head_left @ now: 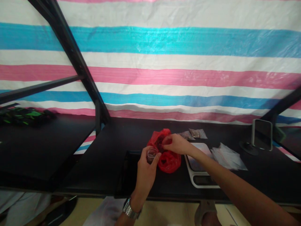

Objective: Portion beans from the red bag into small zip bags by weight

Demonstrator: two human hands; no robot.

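My left grip [145, 175] stands up low in the view, with its fingers curled and its thumb bent in. My right arm [225, 179] reaches in from the right, and my right grip [176, 144] tips down, fingers pinched.

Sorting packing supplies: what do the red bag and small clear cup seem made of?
The red bag looks like thin plastic film: translucent, crinkled, shiny. The small clear cup looks like glossy transparent plastic with thin walls, though glass is possible.
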